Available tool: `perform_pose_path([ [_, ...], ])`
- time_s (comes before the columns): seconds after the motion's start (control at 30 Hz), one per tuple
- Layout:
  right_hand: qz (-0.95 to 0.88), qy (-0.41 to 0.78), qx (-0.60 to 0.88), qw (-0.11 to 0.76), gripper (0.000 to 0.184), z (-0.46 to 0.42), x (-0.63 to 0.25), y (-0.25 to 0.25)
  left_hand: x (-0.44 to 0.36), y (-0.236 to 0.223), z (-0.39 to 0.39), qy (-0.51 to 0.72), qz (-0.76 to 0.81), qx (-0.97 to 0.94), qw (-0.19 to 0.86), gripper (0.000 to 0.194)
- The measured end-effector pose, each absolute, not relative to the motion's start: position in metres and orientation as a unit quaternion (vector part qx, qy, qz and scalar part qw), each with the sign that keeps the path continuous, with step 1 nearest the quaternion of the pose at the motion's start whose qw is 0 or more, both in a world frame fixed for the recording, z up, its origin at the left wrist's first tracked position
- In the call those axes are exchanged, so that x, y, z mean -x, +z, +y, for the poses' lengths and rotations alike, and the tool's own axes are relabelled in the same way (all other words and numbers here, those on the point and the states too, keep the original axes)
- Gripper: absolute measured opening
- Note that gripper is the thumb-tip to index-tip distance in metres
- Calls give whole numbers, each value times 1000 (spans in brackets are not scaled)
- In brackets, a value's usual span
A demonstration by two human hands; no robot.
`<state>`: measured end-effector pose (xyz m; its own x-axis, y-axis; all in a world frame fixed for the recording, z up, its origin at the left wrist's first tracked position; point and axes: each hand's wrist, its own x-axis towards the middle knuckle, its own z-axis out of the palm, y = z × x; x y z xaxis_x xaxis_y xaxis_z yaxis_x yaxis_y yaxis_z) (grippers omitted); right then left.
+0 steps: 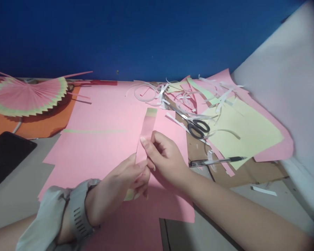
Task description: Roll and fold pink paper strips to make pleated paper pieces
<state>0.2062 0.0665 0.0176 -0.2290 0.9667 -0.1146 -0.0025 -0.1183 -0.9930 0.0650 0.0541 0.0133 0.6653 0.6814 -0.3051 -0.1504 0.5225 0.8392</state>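
A narrow pink paper strip with yellow-green ends is held up between both hands, over the pink sheets. My left hand is closed round its lower part, and the yellow-green lower end shows beneath the fingers. Higher up, my right hand pinches the strip between thumb and fingers. The fingers of both hands nearly meet, so part of the strip is hidden. Under them lie large pink paper sheets, with a thin pale green strip on top.
Black-handled scissors lie among white paper scraps at right, above a pen and beside yellow paper. A pleated pink paper fan rests on orange paper at left, near a dark tablet-like object. A blue wall stands behind.
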Motion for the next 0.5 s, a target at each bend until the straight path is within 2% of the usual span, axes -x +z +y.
perform_pose_path([
  [0.27,-517,592,466,407,30,66,-207,18,-69,29,54,250,388,-431,776,43],
  [0.5,-470,640,438,422,31,69,-204,18,-70,26,51,262,387,-391,793,41],
])
